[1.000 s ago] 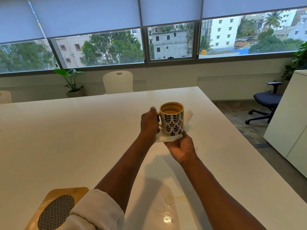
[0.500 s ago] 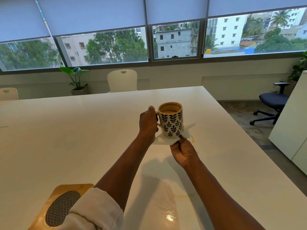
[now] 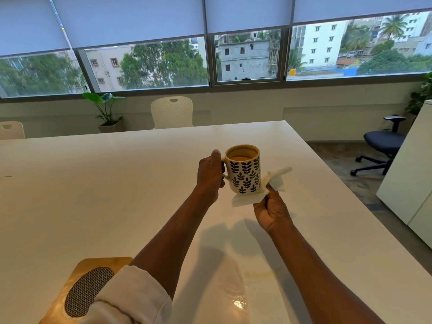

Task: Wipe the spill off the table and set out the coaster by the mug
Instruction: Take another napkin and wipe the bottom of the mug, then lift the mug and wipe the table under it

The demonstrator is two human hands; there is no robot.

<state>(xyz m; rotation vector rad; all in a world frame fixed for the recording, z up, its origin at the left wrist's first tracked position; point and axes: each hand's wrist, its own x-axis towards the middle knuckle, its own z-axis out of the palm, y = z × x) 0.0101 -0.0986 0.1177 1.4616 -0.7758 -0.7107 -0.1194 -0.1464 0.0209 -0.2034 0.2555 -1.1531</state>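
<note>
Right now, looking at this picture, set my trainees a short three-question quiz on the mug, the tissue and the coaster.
1. True or false: the left hand grips the handle of the mug.
2. What does the right hand hold? A) a sponge B) a white tissue C) a spoon
3. Fill in: the coaster lies at the table's ____ left, apart from the mug.

Key: 1 true. 2 B, the white tissue. 3 near.
</note>
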